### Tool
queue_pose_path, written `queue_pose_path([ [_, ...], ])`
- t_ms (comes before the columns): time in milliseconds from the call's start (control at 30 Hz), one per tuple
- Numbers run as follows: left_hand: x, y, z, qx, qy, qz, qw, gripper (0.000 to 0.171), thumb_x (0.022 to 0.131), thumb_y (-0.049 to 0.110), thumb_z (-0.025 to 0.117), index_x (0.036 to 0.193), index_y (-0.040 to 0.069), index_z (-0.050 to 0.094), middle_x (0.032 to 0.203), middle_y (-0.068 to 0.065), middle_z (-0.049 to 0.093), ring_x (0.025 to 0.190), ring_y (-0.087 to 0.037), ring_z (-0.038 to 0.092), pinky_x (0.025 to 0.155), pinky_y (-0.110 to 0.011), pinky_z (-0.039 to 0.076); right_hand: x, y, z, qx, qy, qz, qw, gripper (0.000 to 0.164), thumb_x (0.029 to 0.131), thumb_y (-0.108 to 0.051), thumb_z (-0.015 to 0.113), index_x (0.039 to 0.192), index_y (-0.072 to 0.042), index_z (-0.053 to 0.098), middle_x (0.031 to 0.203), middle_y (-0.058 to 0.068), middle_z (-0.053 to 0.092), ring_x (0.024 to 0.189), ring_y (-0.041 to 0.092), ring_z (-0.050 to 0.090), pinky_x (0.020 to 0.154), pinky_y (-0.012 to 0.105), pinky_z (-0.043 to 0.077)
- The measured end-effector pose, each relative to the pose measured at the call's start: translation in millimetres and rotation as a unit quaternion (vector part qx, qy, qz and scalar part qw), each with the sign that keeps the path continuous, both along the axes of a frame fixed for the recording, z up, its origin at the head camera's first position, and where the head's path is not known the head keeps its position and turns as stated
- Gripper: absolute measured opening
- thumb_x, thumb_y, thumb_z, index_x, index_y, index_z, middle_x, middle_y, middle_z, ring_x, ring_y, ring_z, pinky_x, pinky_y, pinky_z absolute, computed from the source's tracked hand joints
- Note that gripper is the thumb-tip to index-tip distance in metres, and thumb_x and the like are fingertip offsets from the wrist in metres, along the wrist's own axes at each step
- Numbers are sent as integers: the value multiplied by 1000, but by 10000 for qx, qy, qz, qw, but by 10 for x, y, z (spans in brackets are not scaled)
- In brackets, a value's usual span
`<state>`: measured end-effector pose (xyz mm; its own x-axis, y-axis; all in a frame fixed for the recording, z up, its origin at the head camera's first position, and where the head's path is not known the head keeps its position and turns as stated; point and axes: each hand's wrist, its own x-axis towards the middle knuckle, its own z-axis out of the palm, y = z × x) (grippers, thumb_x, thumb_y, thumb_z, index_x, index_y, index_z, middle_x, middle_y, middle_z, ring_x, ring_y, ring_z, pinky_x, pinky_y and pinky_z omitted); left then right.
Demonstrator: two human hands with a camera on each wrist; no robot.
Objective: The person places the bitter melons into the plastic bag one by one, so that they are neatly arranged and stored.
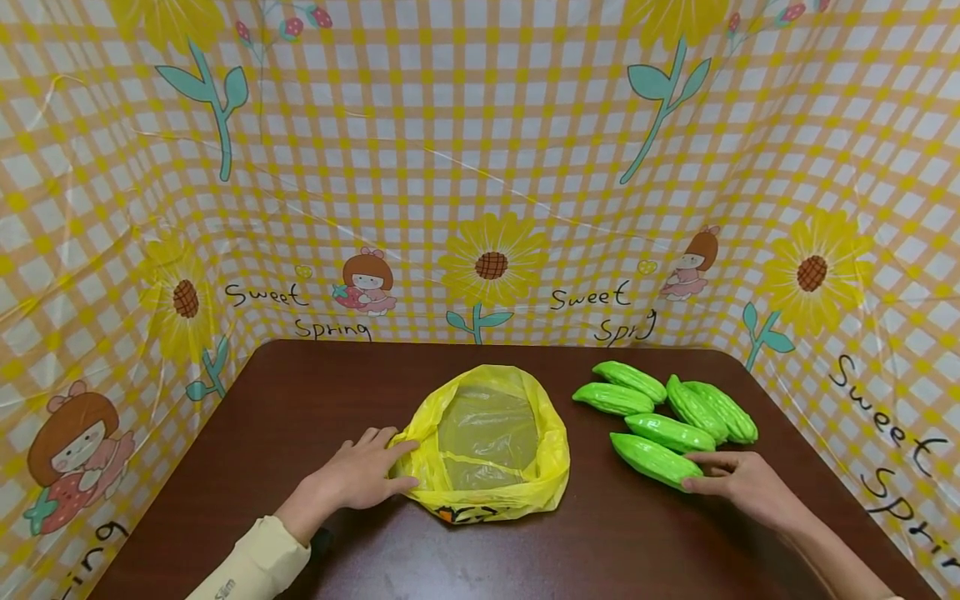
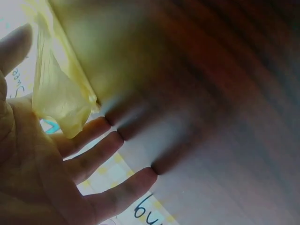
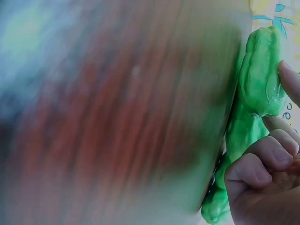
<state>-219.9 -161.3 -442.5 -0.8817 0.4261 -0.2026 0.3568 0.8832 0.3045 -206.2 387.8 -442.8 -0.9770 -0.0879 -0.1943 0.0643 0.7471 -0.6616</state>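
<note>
In the head view, a yellow plastic bag (image 1: 553, 446) sat near the middle of a dark brown table (image 1: 315, 392), its mouth spread wide and facing up, with black and orange print (image 1: 467, 514) on the side nearest the person. The left hand (image 1: 358, 473), below a cream sleeve (image 1: 262, 554), lay at the bag's left edge, fingers apart, with forefinger and thumb reaching onto the yellow rim. To the right of the bag, and apart from it, lay six glossy green bitter gourds (image 1: 670, 433) in a loose cluster. The right hand (image 1: 742, 483) pinched the right end of the front bitter gourd (image 1: 651, 460) between thumb and forefinger. A checked cloth (image 1: 420, 167) with sunflowers and "Sweet Spring" lettering hung behind the table and along both sides.

In the left wrist view, a fold of the bag hung between the thumb and the fingers. Three fingers were spread, their tips on the tabletop; the forefinger could not be made out.

In the right wrist view, the thumb pressed one side of the front bitter gourd and the partly hidden forefinger met its end. The other fingers were curled toward the palm. More gourds showed behind it; the tabletop was blurred.
</note>
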Motion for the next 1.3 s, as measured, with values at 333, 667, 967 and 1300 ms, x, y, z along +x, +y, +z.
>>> queue_pose_path([
  [333,5,22,-37,-116,179,11,9998,64,94,50,66,151,25,48,158,-17,36,144,-39,36,104,-70,34,-33,-132,40,49,197,156,9997,60,89,-43,76,135,-7,65,147,33,46,131,50,51,85,37,55],
  [667,9,28,-42,-202,104,28,9997,65,95,50,65,152,26,45,161,-16,32,147,-38,33,106,-70,32,-103,-329,197,-101,286,427,9986,60,90,-42,75,138,-8,63,143,31,52,128,50,54,88,47,55],
  [967,10,30,-50,-276,164,30,9995,66,94,51,66,152,26,45,160,-16,33,146,-38,34,106,-70,33,-275,-545,324,-344,513,673,9958,59,86,-39,79,133,-7,66,61,-7,22,54,7,23,51,28,30],
  [1300,-13,48,-62,-340,148,-1,9993,66,95,51,65,153,26,44,162,-15,31,147,-37,33,107,-70,32,-447,-769,456,-377,613,795,9942,61,84,-42,81,133,-9,67,59,-6,24,52,9,22,52,29,30],
])
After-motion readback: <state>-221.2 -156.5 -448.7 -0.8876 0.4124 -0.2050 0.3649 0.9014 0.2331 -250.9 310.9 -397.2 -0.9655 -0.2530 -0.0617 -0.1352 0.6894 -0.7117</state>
